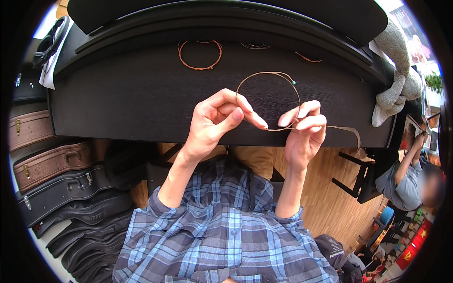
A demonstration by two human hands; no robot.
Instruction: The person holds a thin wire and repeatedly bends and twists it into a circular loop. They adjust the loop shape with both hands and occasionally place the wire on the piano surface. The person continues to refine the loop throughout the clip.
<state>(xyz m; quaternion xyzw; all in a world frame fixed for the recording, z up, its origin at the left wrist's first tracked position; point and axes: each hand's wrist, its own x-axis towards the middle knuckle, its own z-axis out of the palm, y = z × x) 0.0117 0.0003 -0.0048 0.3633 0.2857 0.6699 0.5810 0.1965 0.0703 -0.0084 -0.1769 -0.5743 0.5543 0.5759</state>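
A thin bronze-coloured guitar string (269, 72), wound into a loose ring, is held up between my two hands above the black surface. A small green ball end (293, 83) shows at the ring's upper right. My left hand (212, 118) is closed on the ring's left side, the string running past its fingers. My right hand (304, 137) pinches the ring's lower right, and a loose tail (354, 129) sticks out beyond it to the right. Behind the hands, an orange-copper coiled string (221, 52) lies on the black surface.
The black keyboard-like furniture (127, 99) spans the front. A silvery coil (255, 46) and another copper string (309, 58) lie along its back. A grey plush toy (394, 94) hangs at right, headphones (49, 42) at left. Instrument cases (61, 160) are stacked left; another person (401, 184) is at right.
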